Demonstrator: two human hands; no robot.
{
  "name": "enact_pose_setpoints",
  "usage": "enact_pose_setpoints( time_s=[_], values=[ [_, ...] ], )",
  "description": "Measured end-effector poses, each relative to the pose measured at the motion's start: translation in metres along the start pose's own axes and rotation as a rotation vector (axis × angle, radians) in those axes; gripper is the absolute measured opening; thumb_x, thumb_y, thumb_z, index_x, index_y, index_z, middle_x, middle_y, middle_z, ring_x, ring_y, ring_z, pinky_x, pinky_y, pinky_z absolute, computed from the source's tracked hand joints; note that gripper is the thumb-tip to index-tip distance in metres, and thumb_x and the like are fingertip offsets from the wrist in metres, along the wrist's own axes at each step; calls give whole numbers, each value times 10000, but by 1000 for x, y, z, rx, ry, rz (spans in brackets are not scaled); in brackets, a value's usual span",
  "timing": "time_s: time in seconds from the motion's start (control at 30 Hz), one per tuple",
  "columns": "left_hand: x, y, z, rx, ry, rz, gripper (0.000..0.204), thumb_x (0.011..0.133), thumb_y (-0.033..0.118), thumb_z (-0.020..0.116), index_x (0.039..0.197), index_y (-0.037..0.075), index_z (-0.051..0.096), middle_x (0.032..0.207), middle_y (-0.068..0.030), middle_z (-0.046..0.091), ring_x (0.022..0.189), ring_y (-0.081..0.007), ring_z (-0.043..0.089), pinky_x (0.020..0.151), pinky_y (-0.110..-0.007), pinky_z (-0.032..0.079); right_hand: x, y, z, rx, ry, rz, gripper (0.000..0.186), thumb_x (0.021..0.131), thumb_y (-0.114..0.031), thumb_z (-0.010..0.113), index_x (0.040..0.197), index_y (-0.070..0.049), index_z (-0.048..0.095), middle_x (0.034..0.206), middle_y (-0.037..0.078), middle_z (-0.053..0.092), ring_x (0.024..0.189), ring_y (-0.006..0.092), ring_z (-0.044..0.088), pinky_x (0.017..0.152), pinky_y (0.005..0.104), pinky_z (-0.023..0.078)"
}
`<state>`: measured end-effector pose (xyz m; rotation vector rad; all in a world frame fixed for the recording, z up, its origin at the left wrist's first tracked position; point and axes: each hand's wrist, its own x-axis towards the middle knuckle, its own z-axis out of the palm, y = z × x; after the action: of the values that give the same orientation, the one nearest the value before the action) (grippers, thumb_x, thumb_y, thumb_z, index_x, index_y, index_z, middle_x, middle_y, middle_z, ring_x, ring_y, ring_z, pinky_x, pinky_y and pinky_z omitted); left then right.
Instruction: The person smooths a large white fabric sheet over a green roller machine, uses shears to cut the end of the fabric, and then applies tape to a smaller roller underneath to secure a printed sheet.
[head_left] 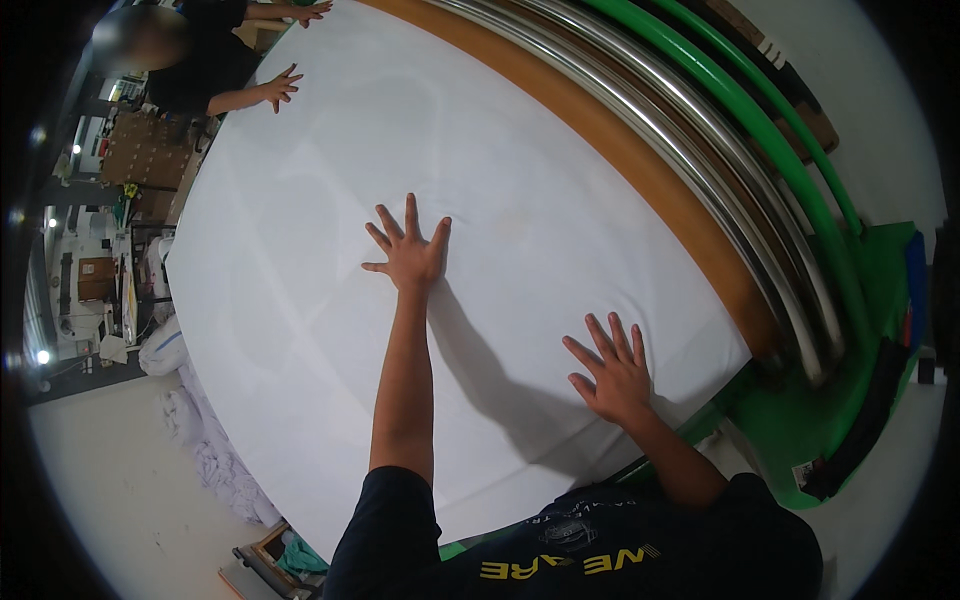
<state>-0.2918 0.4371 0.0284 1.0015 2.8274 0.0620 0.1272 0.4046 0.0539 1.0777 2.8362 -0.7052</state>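
I see both hands flat, fingers spread, gripping nothing: left hand [410, 255] and right hand [612, 372] at 5 o'clock, pressing the wide white fabric sheet [300, 300].

The left hand [408, 255] lies flat, palm down, fingers spread, at the end of a bare, straight arm reaching far forward. The right hand [612, 372] lies nearer and to the right, also flat with fingers fanned, its forearm bent back toward the body.
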Motion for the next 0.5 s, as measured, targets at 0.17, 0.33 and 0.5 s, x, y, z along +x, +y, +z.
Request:
enact_pose_setpoints(
  time_s=[0.17,0.33,0.5],
  values=[
    [-4,0,-2,-33,2,4,976,942,892,516,1761,429,256,1872,-147,18,1707,-459,-53,1139,-942,2,-1,0,0,-29,40,-20,645,1067,-514,607,1684,-393,465,1822,78,288,1683,394,211,1349,645,131],
    [-4,3,-5,5,-13,-12,973,945,874,531,1761,426,248,1871,-144,25,1705,-468,-26,1147,-940,25,-1,1,-2,-14,21,-23,648,1064,-514,613,1683,-386,468,1817,82,297,1678,403,219,1342,659,143],
    [-2,2,-3,-30,3,4,973,945,893,512,1760,423,263,1870,-153,26,1705,-469,-49,1133,-946,-1,-2,0,-2,-29,48,-28,653,1060,-514,621,1682,-389,469,1817,83,300,1678,405,221,1341,657,150]
  ],
)
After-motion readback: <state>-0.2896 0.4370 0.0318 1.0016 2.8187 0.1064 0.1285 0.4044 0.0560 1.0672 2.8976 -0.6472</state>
